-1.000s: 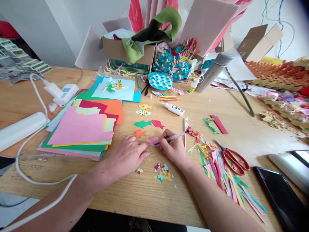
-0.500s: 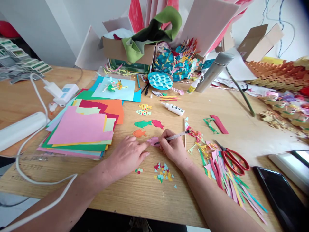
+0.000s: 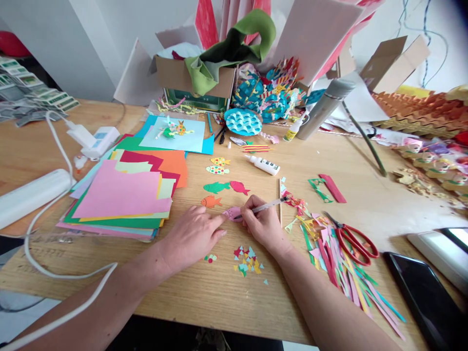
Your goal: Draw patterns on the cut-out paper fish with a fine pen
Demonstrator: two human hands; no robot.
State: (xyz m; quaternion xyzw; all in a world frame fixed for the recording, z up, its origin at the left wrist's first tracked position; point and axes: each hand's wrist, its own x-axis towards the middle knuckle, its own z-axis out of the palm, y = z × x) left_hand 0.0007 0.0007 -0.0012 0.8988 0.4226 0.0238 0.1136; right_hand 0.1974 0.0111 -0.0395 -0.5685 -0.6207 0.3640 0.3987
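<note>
Drawing on a little pink paper fish (image 3: 231, 213) here, lying flat on the wooden table (image 3: 219, 304) right between both hands. Right hand (image 3: 265, 226) is pinched firmly around a pen (image 3: 261, 207), with the tip down on the fish. Left hand (image 3: 190, 239) is open with the fingers apart, and its index fingertip (image 3: 221, 219) is pressing near the fish's edge. Just above are an orange fish (image 3: 211, 202), a green fish (image 3: 216, 187) and a red fish (image 3: 239, 187). Paper scraps (image 3: 247, 261) sit just below, red scissors (image 3: 356, 243) lie beside a pile of paper strips (image 3: 338, 265), and a colored paper stack (image 3: 117, 195) is off left.
</note>
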